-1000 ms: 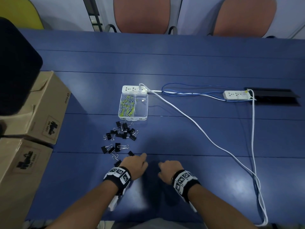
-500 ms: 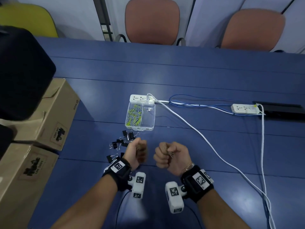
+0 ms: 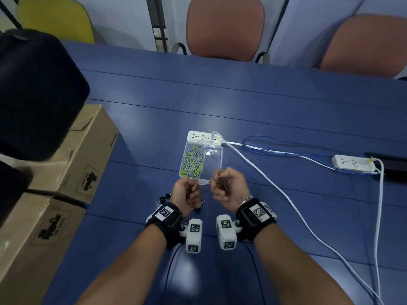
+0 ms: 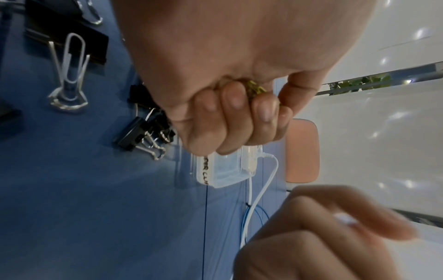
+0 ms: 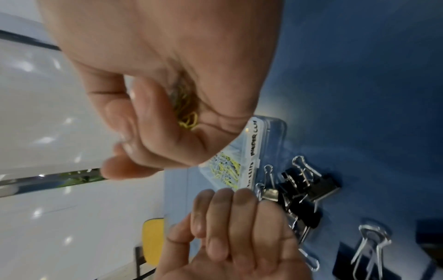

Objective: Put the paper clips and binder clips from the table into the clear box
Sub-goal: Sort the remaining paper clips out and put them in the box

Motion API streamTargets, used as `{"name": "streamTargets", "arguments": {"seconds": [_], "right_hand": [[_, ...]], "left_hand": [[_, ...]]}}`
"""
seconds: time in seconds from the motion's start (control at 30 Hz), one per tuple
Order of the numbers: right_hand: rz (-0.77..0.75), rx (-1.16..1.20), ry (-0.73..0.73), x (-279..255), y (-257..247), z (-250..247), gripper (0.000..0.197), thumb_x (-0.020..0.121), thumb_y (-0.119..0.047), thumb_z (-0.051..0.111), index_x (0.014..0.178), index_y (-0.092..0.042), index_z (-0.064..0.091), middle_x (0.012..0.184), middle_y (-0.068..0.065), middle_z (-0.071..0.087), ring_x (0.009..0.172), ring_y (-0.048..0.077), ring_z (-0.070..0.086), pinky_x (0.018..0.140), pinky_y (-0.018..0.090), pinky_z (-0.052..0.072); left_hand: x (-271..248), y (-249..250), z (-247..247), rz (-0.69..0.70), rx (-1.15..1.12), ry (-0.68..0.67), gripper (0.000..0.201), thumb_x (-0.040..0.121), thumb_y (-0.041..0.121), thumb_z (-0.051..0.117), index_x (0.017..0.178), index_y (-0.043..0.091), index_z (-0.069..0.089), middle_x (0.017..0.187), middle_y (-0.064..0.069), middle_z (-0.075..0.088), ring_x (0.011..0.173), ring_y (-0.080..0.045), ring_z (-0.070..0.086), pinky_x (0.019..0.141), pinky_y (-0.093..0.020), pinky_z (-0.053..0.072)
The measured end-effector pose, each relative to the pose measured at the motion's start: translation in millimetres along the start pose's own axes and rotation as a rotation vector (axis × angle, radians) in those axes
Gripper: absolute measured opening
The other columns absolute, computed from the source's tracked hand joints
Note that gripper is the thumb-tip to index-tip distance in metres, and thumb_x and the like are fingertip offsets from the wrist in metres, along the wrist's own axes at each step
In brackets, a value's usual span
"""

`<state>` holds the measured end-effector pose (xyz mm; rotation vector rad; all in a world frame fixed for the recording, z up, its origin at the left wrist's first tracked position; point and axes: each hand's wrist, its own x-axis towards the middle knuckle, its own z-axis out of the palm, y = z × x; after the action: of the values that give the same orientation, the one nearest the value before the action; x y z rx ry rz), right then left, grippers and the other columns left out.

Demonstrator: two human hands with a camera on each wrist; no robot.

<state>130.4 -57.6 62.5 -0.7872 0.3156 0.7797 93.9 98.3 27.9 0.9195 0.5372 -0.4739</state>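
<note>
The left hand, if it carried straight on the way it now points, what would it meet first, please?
Most likely the clear box: the left hand, gripping paper clips, points away from the person at the box's near end. Its height above the table is unclear, so it may pass over the rim.

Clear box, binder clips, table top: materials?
Clear box: looks like transparent rigid plastic; contents show through, glossy glare.
Binder clips: matte black bodies, probably painted metal, with shiny silver wire handles.
Table: smooth blue surface with soft sheen, likely laminate; can't confirm.

Dim bluish light, wide-angle warp (blurred wrist views).
</note>
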Motion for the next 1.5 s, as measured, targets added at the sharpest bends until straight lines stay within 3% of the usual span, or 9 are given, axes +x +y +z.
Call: {"name": "streamTargets", "arguments": {"seconds": [0.1,0.23,0.33,0.53,0.67,1.0,1.2,1.33,1.5], "right_hand": [[0.085,-0.173,0.12,17,-2,-8,0.024,0.08,-0.022,0.042,0.062,-0.011,0.054,0.055,0.005,0.051,0.033,0.011,0.029,0.035,0.011,0.015],[0.21,-1.016,0.39,41,-13,-6,0.029,0.083,-0.031,0.054,0.059,-0.016,0.052,0.056,0.004,0.051,0.038,0.014,0.035,0.04,0.018,0.025],[0.203,-1.462,0.389,61,-26,1,0.028,0.082,-0.033,0.053,0.061,-0.014,0.051,0.069,0.008,0.056,0.054,0.02,0.048,0.047,0.024,0.034],[0.24,-1.092,0.402,105,-47,23,0.02,0.088,-0.02,0.046,0.071,-0.012,0.053,0.057,0.003,0.047,0.045,0.016,0.041,0.046,0.021,0.031],[0.207,-0.983,0.402,130,-55,30,0.016,0.092,-0.004,0.049,0.08,-0.006,0.06,0.058,0.008,0.053,0.045,0.018,0.046,0.042,0.02,0.038],[0.19,-0.851,0.479,167,-58,38,0.031,0.094,0.002,0.041,0.066,-0.007,0.047,0.045,0.006,0.039,0.036,0.015,0.039,0.045,0.025,0.036],[0.229,-0.868,0.481,186,-56,41,0.023,0.09,-0.001,0.041,0.068,-0.009,0.042,0.043,0.01,0.045,0.034,0.016,0.043,0.044,0.024,0.044],[0.129,-1.046,0.498,178,-63,49,0.012,0.072,-0.019,0.063,0.08,-0.012,0.057,0.074,0.008,0.058,0.06,0.021,0.055,0.079,0.042,0.059],[0.138,-1.026,0.423,152,-61,55,0.012,0.07,-0.012,0.057,0.075,-0.015,0.047,0.062,0.003,0.041,0.045,0.015,0.038,0.05,0.028,0.04]], "left_hand": [[11,9,-6,-0.001,0.136,0.147,0.025,0.082,0.024,0.043,0.058,0.018,0.041,0.044,0.004,0.029,0.034,-0.012,0.017,0.039,-0.016,0.011],[36,32,-8,0.024,0.499,0.397,0.027,0.084,0.016,0.049,0.057,0.017,0.043,0.05,0.0,0.034,0.037,-0.013,0.025,0.04,-0.015,0.02],[55,54,-4,0.085,0.738,0.461,0.027,0.085,0.02,0.048,0.059,0.014,0.044,0.059,-0.004,0.042,0.054,-0.022,0.039,0.052,-0.027,0.031],[97,87,-14,0.132,0.664,0.492,0.022,0.06,0.031,0.05,0.056,0.011,0.057,0.055,-0.01,0.053,0.057,-0.026,0.049,0.062,-0.039,0.044],[100,102,-6,0.083,0.647,0.412,0.016,0.074,0.024,0.051,0.068,0.01,0.057,0.069,-0.012,0.054,0.058,-0.026,0.05,0.066,-0.041,0.049],[84,105,1,0.05,0.658,0.285,0.067,0.095,0.064,0.03,0.13,0.013,0.057,0.135,-0.009,0.054,0.125,-0.027,0.05,0.109,-0.044,0.036],[77,100,-15,0.157,0.604,0.393,0.062,0.08,0.066,0.031,0.103,0.021,0.066,0.12,-0.008,0.065,0.109,-0.026,0.06,0.101,-0.049,0.045],[66,90,-33,0.224,0.719,0.456,0.05,0.093,0.053,0.035,0.103,0.016,0.067,0.118,-0.009,0.065,0.11,-0.027,0.059,0.1,-0.046,0.045],[46,78,-60,0.272,0.838,0.546,0.039,0.097,0.037,0.042,0.102,0.008,0.068,0.108,-0.01,0.067,0.103,-0.028,0.059,0.091,-0.038,0.047]]}}
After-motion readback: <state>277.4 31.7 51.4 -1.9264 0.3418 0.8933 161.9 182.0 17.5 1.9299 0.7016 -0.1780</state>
